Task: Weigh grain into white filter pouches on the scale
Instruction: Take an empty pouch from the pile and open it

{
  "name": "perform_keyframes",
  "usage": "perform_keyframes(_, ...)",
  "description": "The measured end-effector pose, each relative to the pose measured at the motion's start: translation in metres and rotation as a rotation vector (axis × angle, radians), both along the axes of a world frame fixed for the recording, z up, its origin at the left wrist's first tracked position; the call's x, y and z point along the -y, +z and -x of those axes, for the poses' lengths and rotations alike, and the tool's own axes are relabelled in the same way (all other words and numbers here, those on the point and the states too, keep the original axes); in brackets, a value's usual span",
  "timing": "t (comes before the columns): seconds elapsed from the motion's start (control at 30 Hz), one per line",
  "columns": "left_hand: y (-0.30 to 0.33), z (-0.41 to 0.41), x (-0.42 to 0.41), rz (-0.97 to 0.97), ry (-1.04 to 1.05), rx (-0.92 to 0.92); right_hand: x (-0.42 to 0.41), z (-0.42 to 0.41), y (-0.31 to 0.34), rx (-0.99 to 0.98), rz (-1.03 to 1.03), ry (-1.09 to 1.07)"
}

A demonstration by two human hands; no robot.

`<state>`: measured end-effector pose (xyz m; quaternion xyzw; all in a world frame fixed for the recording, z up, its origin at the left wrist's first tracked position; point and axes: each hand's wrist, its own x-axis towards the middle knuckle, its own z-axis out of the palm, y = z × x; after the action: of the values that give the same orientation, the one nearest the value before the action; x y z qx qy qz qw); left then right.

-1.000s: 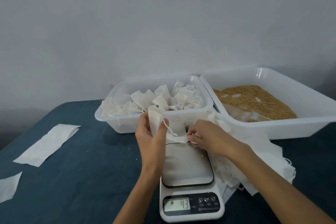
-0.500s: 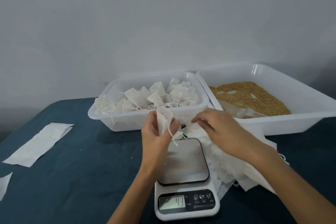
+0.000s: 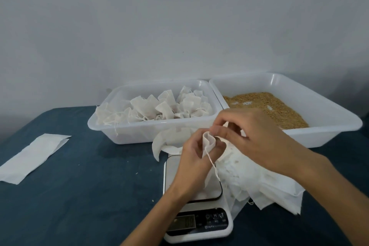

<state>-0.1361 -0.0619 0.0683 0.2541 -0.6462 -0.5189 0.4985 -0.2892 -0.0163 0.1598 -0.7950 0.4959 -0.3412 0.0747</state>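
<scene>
White filter pouch (image 3: 209, 142) pinched upright in the left hand (image 3: 196, 158) grip above the scale (image 3: 199, 205), drawstring (image 3: 213, 167) dangling below. Right hand (image 3: 257, 138) fingertips pinching its top edge. Beyond the grip: tray of filled pouches (image 3: 151, 124), grain tray (image 3: 311, 126); spare pouches (image 3: 259, 181) right, on blue surface (image 3: 79, 185).

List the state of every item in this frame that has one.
left hand: pinching a pouch
pouch: held above the scale, drawstring hanging
right hand: fingers at the pouch mouth
scale: display lit, reading illegible
left tub: holds filled pouches
right tub: holds loose grain
</scene>
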Motion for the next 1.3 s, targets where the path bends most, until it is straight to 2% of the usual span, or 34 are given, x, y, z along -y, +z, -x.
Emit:
perform_keyframes(0.13,-0.001,-0.002,0.001,-0.014,-0.003,-0.010,0.008,0.001,0.005,-0.095,-0.055,0.015)
perform_keyframes(0.47,-0.007,-0.002,0.000,0.001,0.024,0.027,0.006,-0.008,0.006,-0.385,-0.001,0.046)
perform_keyframes(0.73,-0.010,0.000,-0.001,-0.023,0.028,0.050,0.010,-0.016,0.002,-0.390,-0.241,0.160)
perform_keyframes(0.9,-0.009,-0.001,-0.002,0.015,0.093,0.065,0.018,-0.013,0.009,-0.255,-0.404,0.164)
perform_keyframes(1.1,-0.007,-0.004,-0.004,0.029,0.182,0.061,0.023,-0.006,0.020,-0.145,-0.416,0.161)
perform_keyframes(1.2,-0.008,-0.004,-0.005,0.049,0.171,0.119,0.030,-0.001,0.024,-0.176,-0.445,0.094)
perform_keyframes(1.3,-0.007,-0.005,-0.005,0.073,0.157,0.148,0.035,-0.002,0.023,-0.297,-0.537,0.205)
